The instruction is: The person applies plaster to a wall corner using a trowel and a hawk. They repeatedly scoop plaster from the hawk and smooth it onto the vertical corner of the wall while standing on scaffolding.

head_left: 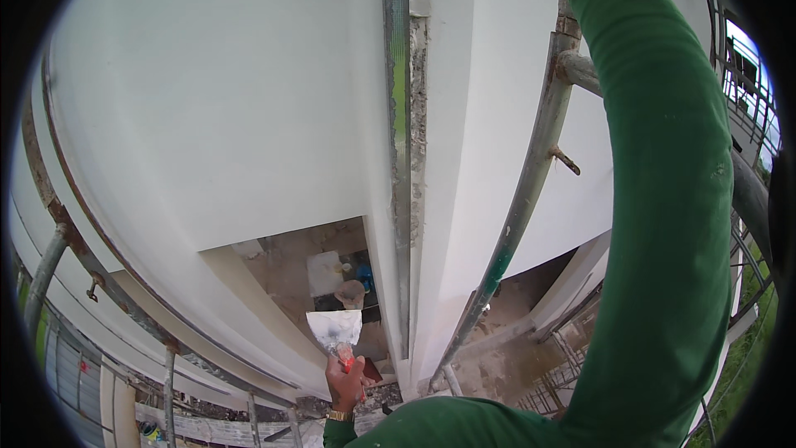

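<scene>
My left hand [345, 382], with a metal watch at its wrist, grips a putty knife [333, 328] by its reddish handle, the broad white-smeared blade pointing up. Behind the blade, at the foot of a white wall [265, 99], is an opening showing a floor below. A vertical metal strip [396, 158] runs up the wall beside a rough plaster edge [419, 91]. My right arm [663, 224], in a green sleeve, reaches up past a scaffold pole [531, 182] to the top edge; its hand is out of view.
Curved scaffold bars [79, 241] line the left side; more steel pipes [750, 174] stand at the right. Through the opening below are a pale bucket [349, 293], a white slab [323, 270] and a blue object. A lower ledge with rebar-like bars [555, 373] lies at bottom right.
</scene>
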A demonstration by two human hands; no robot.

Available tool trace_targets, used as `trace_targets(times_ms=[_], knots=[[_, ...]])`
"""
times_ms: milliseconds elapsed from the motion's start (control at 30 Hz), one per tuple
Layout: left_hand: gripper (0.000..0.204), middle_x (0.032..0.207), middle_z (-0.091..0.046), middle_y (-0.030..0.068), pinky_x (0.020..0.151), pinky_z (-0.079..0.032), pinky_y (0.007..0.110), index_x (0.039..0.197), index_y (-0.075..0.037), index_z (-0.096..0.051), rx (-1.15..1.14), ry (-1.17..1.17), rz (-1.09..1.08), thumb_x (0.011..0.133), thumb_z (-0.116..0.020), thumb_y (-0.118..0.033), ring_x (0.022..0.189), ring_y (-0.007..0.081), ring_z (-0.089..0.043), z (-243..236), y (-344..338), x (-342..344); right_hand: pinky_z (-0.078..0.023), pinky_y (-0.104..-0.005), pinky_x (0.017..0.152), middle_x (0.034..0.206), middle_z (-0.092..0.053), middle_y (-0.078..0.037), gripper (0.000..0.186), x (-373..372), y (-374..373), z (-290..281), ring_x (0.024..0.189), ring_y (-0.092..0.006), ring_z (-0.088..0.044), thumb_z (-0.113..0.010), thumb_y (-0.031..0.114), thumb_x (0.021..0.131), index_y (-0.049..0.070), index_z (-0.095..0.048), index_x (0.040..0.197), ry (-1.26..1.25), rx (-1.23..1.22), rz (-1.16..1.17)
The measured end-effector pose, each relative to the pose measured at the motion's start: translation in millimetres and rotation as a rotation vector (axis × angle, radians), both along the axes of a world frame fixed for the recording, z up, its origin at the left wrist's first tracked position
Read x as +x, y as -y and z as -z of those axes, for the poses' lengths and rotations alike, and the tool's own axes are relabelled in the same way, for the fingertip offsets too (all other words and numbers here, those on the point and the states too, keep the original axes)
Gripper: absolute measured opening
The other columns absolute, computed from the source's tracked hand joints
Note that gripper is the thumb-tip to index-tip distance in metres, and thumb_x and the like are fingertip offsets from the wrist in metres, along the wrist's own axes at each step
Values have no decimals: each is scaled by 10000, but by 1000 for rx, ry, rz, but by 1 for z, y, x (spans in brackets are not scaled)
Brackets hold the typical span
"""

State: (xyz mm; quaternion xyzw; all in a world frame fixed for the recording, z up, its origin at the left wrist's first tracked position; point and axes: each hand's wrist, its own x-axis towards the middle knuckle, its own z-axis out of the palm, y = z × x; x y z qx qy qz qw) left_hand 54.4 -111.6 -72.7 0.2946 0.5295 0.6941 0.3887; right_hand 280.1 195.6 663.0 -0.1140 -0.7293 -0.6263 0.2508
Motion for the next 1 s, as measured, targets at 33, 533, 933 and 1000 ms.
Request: trace_targets(times_ms=[33, 533, 933, 1000], knots=[[265, 607, -516, 59, 413, -529, 342, 982, -11, -423, 6, 2, -17, 876, -660, -63, 399, 153, -536, 1, -1, 1, -484, -393, 971, 1055, -703, -96, 345, -5, -10, 2, 1074, -303, -617, -514, -17, 711, 104, -732, 950, 64, 66, -67], [318, 710, -546, 51, 408, -520, 307, 1112, -2, -441, -39, 6, 9, 879, -646, -70, 421, 126, -527, 26, 12, 6, -518, -404, 842, 926, -676, -60, 242, 3, -14, 8, 934, -280, -639, -561, 70, 746, 157, -683, 936, 135, 224, 179], [334, 677, -552, 48, 369, -495, 313, 1108, -9, -448, 31, 103, 0, 871, -674, -76, 392, 134, -523, 29, 15, 16, -458, -371, 988, 1077, -668, -39, 218, -19, -29, 48, 1096, -236, -593, -535, 53, 777, 130, -665, 934, 147, 178, -54], [342, 702, -561, 53, 366, -487, 313, 1119, -14, -451, 36, 105, 31, 869, -677, -72, 389, 134, -516, 33, 20, 15, -452, -372, 1003, 1082, -666, -36, 213, -14, -20, 65, 1100, -238, -591, -530, 52, 791, 132, -660, 939, 98, 119, -7]])
